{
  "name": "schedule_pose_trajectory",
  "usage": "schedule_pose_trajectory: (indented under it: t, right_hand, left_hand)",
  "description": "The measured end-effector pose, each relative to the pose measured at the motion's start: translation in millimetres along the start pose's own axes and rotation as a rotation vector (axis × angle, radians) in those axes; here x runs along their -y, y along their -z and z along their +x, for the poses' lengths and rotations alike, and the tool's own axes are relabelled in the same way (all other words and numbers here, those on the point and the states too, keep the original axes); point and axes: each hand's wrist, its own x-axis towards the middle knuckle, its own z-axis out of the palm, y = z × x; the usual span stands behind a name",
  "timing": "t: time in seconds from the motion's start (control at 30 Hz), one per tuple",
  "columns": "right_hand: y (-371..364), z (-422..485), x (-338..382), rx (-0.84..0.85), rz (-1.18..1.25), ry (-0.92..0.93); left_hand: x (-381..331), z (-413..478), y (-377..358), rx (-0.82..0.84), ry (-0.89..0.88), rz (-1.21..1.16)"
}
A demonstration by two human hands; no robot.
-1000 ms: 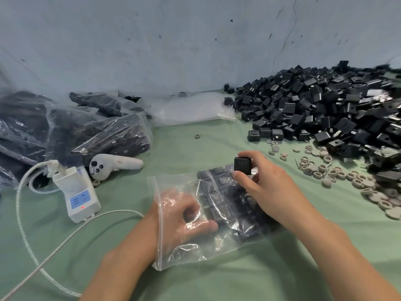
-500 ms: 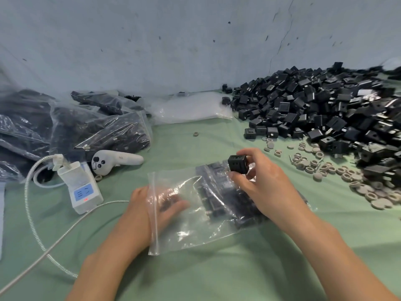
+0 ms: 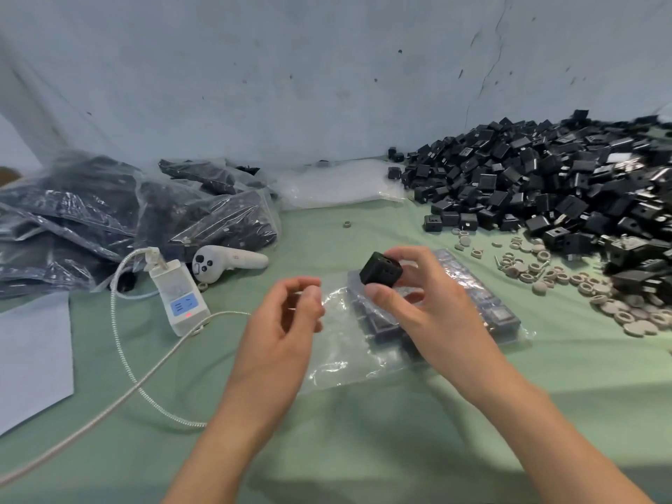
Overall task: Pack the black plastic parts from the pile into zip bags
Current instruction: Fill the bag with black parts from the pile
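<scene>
A clear zip bag (image 3: 349, 351) lies flat on the green cloth, with several black plastic parts (image 3: 483, 303) lined up inside its right half. My right hand (image 3: 425, 314) hovers over the bag and pinches one black cube-shaped part (image 3: 380, 272) between thumb and fingertips. My left hand (image 3: 287, 321) is at the bag's left mouth, fingers curled and pinching its upper edge. The big pile of black parts (image 3: 545, 191) fills the right back of the table.
Filled zip bags (image 3: 109, 220) are heaped at the left, and flat unused bags (image 3: 338, 183) lie by the wall. A white controller (image 3: 225, 263), a white adapter (image 3: 180, 296) with braided cable, a paper sheet (image 3: 32, 358) and grey rings (image 3: 545, 274) lie around.
My left hand has come out of the bag and now sits at its mouth. My right hand has tilted the black part and stayed above the bag.
</scene>
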Motion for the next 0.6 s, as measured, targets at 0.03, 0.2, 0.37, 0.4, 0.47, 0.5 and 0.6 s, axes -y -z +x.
schedule_pose_trajectory:
  t: [0.03, 0.2, 0.37, 0.4, 0.47, 0.5, 0.6]
  right_hand:
    - [-4.1, -2.5, 4.0, 0.0, 0.049, 0.001]
    - [-20.3, -12.3, 14.3, -0.01, 0.057, 0.008]
    - [-31.1, -13.5, 14.0, -0.007, 0.02, 0.03]
    - [-33.2, -14.7, 14.6, 0.007, 0.014, 0.035]
    - [-35.8, -17.8, 16.4, 0.034, -0.011, 0.065]
    - [-34.9, -19.4, 17.3, 0.05, -0.034, 0.085]
    - [-23.9, -20.9, 18.1, 0.1, -0.047, 0.084]
  left_hand:
    - [-1.8, -2.9, -4.3, 0.053, 0.021, -0.058]
    - [-6.9, -8.1, -11.1, 0.197, 0.182, -0.318]
    - [-4.7, -3.8, -1.7, 0.232, 0.281, -0.541]
    - [-3.0, -3.6, 0.5, 0.231, 0.291, -0.553]
    - [0.4, -2.2, 4.6, 0.187, 0.329, -0.565]
    - [1.8, -0.7, 7.4, 0.152, 0.351, -0.562]
    - [9.3, 7.6, 23.3, -0.017, 0.341, -0.362]
